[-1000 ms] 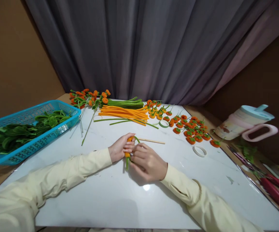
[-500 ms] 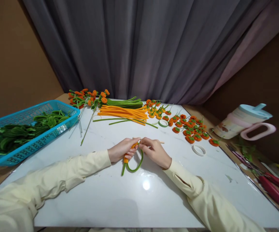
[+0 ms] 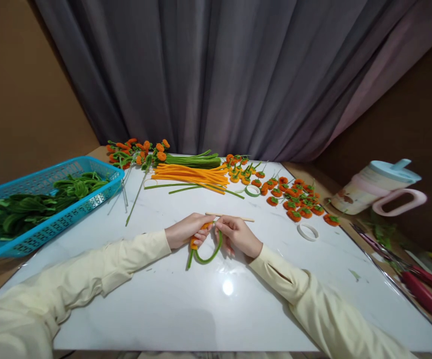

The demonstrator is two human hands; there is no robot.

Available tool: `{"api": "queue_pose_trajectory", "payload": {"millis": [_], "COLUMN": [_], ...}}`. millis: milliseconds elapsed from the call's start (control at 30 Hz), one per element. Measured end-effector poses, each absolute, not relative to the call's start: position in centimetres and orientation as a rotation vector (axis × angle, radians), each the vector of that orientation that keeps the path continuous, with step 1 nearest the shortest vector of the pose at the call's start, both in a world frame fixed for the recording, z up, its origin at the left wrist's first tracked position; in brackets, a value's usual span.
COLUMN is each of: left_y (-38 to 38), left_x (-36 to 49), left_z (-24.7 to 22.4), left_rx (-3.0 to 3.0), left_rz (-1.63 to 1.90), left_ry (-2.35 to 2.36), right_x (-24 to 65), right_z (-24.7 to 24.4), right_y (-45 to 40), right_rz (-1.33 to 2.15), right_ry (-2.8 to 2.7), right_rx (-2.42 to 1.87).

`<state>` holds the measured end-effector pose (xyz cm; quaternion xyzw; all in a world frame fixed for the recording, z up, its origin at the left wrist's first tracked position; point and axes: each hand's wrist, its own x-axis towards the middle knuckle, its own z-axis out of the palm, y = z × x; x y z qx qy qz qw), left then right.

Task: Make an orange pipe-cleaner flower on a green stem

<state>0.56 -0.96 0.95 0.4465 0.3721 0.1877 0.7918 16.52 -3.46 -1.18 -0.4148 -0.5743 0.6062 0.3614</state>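
Note:
My left hand (image 3: 189,231) is closed around an orange pipe cleaner coil (image 3: 194,243) near the middle of the white table. A green pipe cleaner (image 3: 209,261) curves from the coil's lower end in a loop up to my right hand (image 3: 238,234). Thumb and index finger of that hand pinch its upper end, close to my left fingertips. A short green end (image 3: 189,260) pokes out below the coil. Just beyond my fingertips is a thin wooden stick (image 3: 240,218); whether it is held or lies on the table I cannot tell.
Orange pipe cleaners (image 3: 189,174) and green ones (image 3: 193,160) lie at the back. Orange flower heads (image 3: 294,204) and a white tape roll (image 3: 308,232) are at right. A blue basket (image 3: 70,202) of green leaves stands left; a cup (image 3: 369,187) and red-handled pliers (image 3: 425,294) lie right.
My right hand has turned slightly, its lower fingers now showing below the palm. More of the wooden stick shows behind the fingertips. My left hand keeps its grip, shifted slightly left.

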Motion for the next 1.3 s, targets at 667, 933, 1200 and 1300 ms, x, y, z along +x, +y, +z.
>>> {"api": "queue_pose_trajectory", "payload": {"millis": [667, 933, 1200, 1300], "left_y": [-0.6, 0.7, 1.2, 1.0], "left_x": [0.2, 0.3, 0.2, 0.3], "left_z": [1.0, -0.5, -0.2, 0.0], "left_rx": [0.855, 0.579, 0.293, 0.272], "left_rz": [0.426, 0.59, 0.628, 0.676], "left_ry": [0.785, 0.632, 0.506, 0.497], "right_x": [17.0, 16.8, 16.5, 16.2], "right_z": [-1.4, 1.3, 0.2, 0.0], "right_y": [-3.3, -5.1, -5.0, -5.2], "right_rz": [1.45, -0.011, -0.12, -0.166], "right_ry": [-1.604, -2.244, -2.531, -2.57], "right_rx": [-1.144, -0.852, -0.707, -0.699]}}
